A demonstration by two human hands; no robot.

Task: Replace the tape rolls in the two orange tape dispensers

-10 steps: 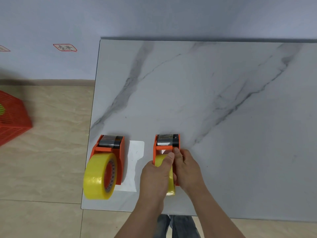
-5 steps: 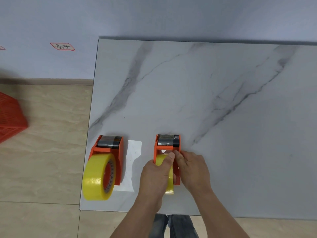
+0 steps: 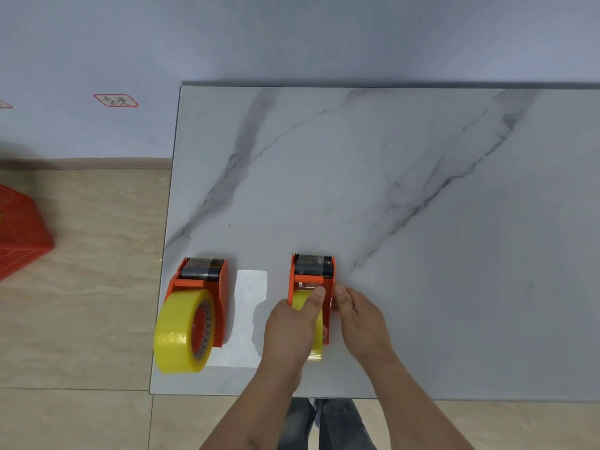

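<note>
Two orange tape dispensers stand near the table's front left. The left dispenser (image 3: 218, 289) carries a full yellow tape roll (image 3: 181, 331) and nobody touches it. The right dispenser (image 3: 313, 274) holds a yellow tape roll (image 3: 316, 336), mostly hidden under my left hand (image 3: 292, 326), whose thumb presses on the roll's top. My right hand (image 3: 358, 319) grips the right dispenser's right side wall with thumb and fingers.
The white marble table (image 3: 406, 206) ends at a left edge beside the left dispenser and a front edge just below my wrists. A white paper sheet (image 3: 248, 316) lies between the dispensers. A red plastic basket (image 3: 19, 232) sits on the floor far left.
My right hand has shifted slightly right onto the dispenser's side wall. My left hand stays on the roll. The left dispenser has not moved.
</note>
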